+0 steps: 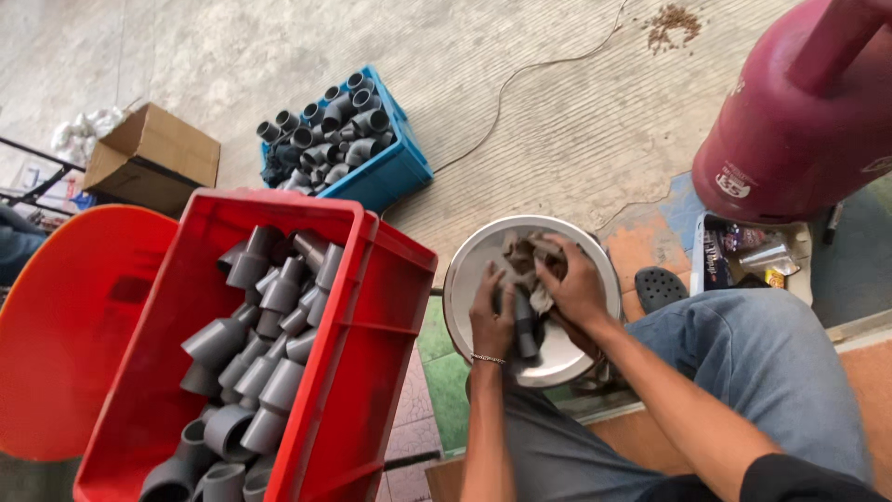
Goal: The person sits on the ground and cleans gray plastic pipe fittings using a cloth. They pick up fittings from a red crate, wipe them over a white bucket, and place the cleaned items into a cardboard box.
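— Fitting [525, 325] sat clamped in left hand [491, 321] over the bowl [465, 270]; right hand [574, 284] gripped the rag [528, 256].
— Risk?
— Fitting likely slips into the bowl if that grip loosens.

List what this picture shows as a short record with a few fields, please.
left hand: grips a grey plastic pipe fitting over a round metal basin
right hand: presses a brownish rag onto the fitting
red plastic crate: holds grey reducer fittings
blue plastic crate: holds grey elbow fittings
also there: cardboard box, dark red gas cylinder
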